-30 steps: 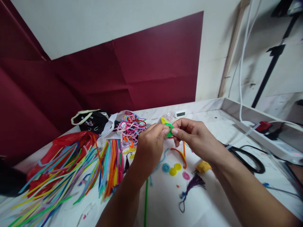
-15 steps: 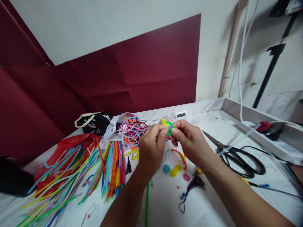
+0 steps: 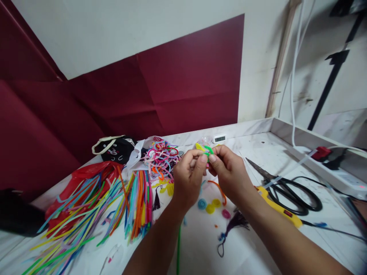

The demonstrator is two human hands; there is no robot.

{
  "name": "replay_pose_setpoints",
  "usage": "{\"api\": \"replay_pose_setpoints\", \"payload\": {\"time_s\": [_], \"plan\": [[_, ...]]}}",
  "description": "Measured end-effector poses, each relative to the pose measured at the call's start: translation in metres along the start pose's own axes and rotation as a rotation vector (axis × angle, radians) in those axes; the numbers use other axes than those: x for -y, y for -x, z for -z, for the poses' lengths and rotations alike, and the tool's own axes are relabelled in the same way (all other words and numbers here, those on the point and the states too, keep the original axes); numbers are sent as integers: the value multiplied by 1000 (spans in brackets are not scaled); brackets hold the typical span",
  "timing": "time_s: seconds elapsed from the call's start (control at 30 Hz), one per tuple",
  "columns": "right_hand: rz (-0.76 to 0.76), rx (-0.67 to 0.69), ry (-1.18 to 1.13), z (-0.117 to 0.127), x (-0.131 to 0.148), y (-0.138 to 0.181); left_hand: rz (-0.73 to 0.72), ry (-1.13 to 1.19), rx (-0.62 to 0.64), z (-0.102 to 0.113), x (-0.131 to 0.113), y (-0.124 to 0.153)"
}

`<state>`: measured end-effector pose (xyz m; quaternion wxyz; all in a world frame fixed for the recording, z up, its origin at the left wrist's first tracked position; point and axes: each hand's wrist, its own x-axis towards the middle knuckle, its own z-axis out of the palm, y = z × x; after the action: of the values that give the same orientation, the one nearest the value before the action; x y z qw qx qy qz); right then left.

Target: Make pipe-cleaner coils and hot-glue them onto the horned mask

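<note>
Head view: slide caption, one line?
Left hand and right hand pinch a green pipe-cleaner loop above a table strewn with pipe cleaners.

Green coil (image 3: pixel 210 150), black scissors (image 3: pixel 289 190), red bag (image 3: pixel 77 177) — maroon backdrop (image 3: pixel 172 91).

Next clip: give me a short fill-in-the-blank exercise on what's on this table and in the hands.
1. The left hand and right hand together pinch a small loop coloured ____.
2. The scissors have ____ handles.
3. The straight pipe cleaners lie partly on a ____ bag.
4. The scissors lie on the person's ____ side.

Missing words: green; black; red; right.
</note>
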<state>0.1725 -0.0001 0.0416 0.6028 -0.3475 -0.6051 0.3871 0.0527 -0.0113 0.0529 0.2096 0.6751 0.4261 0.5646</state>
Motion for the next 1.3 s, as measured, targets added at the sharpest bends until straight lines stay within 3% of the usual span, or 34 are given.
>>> {"api": "replay_pose_setpoints", "payload": {"time_s": [0.23,0.5,0.63,0.83,1.13,1.3], "plan": [[-45,-12,-114,-1,3,-3,-26,-155,-50,0,3,-1],[-43,27,-90,10,2,-7,-287,-503,-51,7,1,-3],[39,56,45,15,-3,-8,-408,-638,-57,9,3,-4],[19,169,63,25,-4,-13,-374,-663,6,12,4,-7],[78,179,269,26,0,-10,-454,-849,20,11,7,-2],[-11,196,82,25,4,-11,-320,-550,22,11,3,-4]]}}
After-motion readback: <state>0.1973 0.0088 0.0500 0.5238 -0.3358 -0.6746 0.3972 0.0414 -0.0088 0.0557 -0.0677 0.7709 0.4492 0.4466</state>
